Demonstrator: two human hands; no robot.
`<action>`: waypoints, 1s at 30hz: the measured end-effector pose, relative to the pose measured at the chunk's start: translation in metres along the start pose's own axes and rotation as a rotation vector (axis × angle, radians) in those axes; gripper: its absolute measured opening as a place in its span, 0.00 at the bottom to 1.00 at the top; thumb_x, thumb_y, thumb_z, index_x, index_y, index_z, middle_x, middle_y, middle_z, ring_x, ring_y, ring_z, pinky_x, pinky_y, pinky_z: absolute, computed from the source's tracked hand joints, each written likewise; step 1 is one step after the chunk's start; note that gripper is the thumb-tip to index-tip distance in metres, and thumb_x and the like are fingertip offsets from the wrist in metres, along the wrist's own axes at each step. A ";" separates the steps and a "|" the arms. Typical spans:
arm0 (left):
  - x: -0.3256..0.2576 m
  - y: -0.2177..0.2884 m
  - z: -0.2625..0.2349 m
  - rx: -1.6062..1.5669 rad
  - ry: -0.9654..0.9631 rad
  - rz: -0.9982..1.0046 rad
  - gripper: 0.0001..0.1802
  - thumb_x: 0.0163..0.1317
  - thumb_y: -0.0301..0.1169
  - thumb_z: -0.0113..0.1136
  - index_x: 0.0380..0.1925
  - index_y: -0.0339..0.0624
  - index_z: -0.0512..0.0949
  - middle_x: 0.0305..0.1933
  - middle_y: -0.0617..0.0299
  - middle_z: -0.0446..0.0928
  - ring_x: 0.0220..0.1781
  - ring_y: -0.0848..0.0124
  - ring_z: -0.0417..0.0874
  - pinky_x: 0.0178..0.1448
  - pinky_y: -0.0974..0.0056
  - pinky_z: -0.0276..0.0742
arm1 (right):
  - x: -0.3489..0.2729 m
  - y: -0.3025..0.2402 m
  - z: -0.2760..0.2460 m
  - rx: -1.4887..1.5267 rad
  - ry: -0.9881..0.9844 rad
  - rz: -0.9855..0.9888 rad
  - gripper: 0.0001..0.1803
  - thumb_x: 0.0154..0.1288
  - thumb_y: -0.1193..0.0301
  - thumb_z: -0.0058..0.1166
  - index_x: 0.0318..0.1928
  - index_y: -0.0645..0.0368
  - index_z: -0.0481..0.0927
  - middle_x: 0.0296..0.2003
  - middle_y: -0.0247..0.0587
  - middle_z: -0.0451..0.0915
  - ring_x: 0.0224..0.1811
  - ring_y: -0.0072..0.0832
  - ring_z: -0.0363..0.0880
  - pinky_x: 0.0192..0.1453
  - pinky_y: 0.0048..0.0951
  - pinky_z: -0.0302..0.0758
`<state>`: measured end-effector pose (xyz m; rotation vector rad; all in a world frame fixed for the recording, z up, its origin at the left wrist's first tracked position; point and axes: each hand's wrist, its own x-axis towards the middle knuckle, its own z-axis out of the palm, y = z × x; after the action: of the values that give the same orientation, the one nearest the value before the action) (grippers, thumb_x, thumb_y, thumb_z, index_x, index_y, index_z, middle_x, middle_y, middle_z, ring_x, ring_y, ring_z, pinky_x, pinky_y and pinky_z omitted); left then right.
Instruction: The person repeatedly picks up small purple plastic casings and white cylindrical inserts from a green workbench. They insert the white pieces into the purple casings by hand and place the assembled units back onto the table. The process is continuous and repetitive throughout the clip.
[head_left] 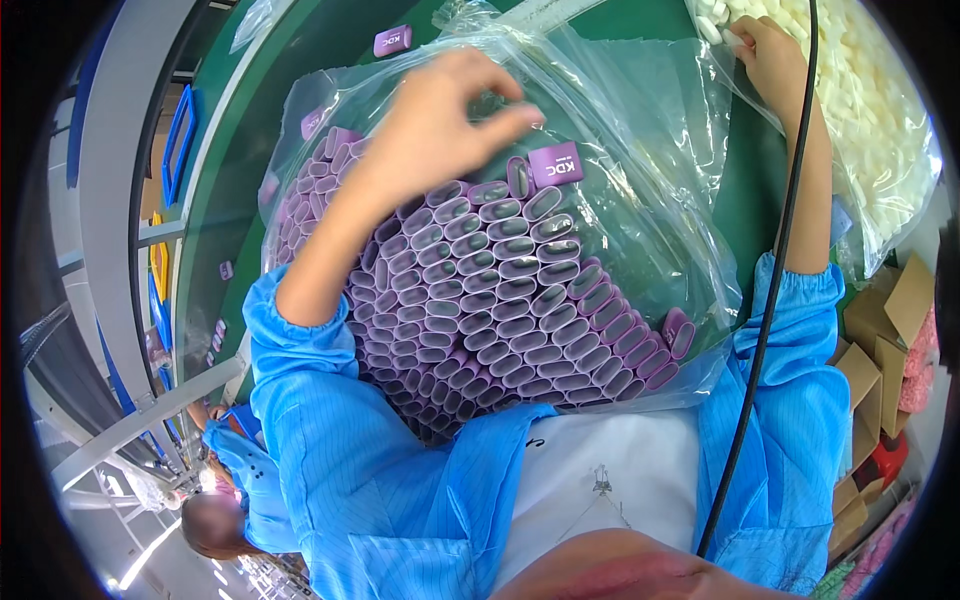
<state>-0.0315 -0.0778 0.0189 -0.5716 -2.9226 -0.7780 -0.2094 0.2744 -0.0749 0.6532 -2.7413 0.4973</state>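
Markings, wording not transcribed:
- Purple case (555, 163), lying broad face up at the edge of the packed rows: white print on that face, one line of large capitals, legible, plus a line of much smaller characters, too fine to make out.
- Second purple case (393, 40), on the green surface near the top: white capitals of the same style, legible.
- Third purple case (312, 124), at upper left behind clear film: pale print, blurred.
- White shirt (610, 450): short dark script-like mark near the blue jacket's (400, 470) edge, partly covered; small line drawing lower down.
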 end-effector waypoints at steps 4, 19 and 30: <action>-0.006 0.009 0.030 -0.025 -0.195 0.055 0.20 0.51 0.41 0.74 0.39 0.40 0.83 0.37 0.58 0.79 0.40 0.61 0.80 0.47 0.59 0.75 | -0.002 0.005 0.000 -0.009 0.043 -0.090 0.09 0.58 0.79 0.58 0.41 0.59 0.80 0.38 0.47 0.82 0.40 0.46 0.81 0.44 0.40 0.76; 0.002 0.012 0.029 -0.503 0.276 -0.053 0.14 0.55 0.22 0.71 0.43 0.34 0.84 0.43 0.59 0.81 0.46 0.72 0.81 0.53 0.66 0.79 | -0.037 -0.168 -0.032 0.926 0.097 -0.421 0.08 0.61 0.76 0.63 0.42 0.57 0.87 0.36 0.38 0.83 0.36 0.26 0.81 0.38 0.26 0.76; 0.000 0.015 0.026 -0.565 0.280 0.002 0.14 0.55 0.20 0.70 0.43 0.33 0.84 0.43 0.58 0.83 0.43 0.70 0.83 0.50 0.67 0.79 | -0.041 -0.178 -0.024 1.023 0.238 -0.411 0.07 0.57 0.79 0.64 0.38 0.62 0.85 0.34 0.40 0.84 0.36 0.31 0.82 0.40 0.29 0.78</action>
<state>-0.0246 -0.0530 0.0034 -0.4458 -2.4326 -1.5568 -0.0846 0.1497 -0.0207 1.2186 -1.8926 1.7357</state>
